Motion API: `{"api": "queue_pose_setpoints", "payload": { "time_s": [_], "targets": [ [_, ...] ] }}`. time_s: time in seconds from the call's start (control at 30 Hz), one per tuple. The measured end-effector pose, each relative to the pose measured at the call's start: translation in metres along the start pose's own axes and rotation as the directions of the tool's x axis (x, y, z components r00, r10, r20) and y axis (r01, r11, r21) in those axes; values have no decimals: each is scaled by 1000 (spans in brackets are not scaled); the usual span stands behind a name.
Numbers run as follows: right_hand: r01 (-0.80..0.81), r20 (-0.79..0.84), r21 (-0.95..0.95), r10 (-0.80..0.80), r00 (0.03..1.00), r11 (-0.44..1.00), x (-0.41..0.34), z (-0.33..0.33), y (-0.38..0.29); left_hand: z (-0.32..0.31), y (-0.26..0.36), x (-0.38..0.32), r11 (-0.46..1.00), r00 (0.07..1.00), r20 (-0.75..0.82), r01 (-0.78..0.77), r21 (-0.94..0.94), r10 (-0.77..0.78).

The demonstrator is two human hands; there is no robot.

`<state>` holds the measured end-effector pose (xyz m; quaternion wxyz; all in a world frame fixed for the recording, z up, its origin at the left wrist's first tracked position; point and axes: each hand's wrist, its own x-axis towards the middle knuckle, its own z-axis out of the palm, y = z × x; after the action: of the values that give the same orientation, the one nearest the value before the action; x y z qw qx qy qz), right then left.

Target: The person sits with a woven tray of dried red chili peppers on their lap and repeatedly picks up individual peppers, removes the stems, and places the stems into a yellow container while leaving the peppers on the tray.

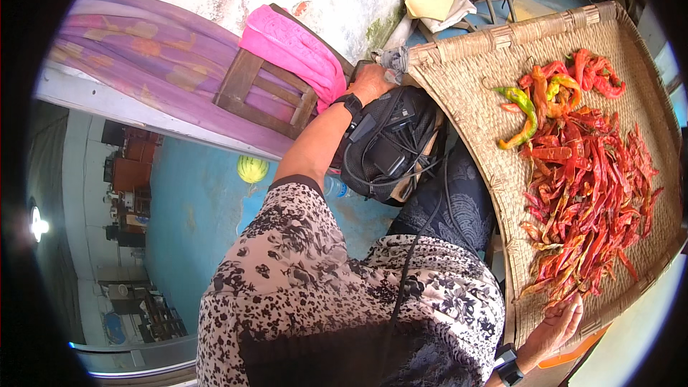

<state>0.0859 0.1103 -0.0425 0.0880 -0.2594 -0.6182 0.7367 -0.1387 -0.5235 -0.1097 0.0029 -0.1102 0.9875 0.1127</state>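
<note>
A large woven bamboo tray holds a pile of dried red chili peppers. Wrinkled fresher peppers, red and orange, lie above the pile, beside a curled green-yellow pepper. At the pile's lower end, my right hand has its fingertips pinched on a dried red chili pepper, mostly hidden by the fingers. My left hand is at the tray's upper left corner, against a grey cloth. Its fingers are partly hidden, so its grip is unclear.
A black mesh bag with cables and devices sits between my left arm and the tray. Beside that arm stands a wooden chair with a pink cloth. A watermelon and a plastic bottle are on the blue floor.
</note>
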Motion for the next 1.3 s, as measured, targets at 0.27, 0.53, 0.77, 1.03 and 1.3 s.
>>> {"api": "queue_pose_setpoints", "payload": {
  "time_s": [0.27,0.53,0.77,1.03,1.3],
  "targets": [
    [12,-16,33,-12,1000,999,-3,-2,2,-19,18,-12,999,998,31,-45,-28,46],
    [12,-35,34,-11,999,999,-6,8,-1,-33,25,-7,989,986,142,-107,102,93],
    [-19,38,161,13,999,987,-10,13,-4,-56,-8,-52,884,908,-409,-116,-453,-91],
    [-19,-1,197,20,1000,980,-8,22,5,-130,181,-109,706,787,-562,-549,-447,256],
    [32,60,123,-39,997,992,-19,20,-2,-27,457,-136,38,100,-275,-974,-224,956]
  ]
}}
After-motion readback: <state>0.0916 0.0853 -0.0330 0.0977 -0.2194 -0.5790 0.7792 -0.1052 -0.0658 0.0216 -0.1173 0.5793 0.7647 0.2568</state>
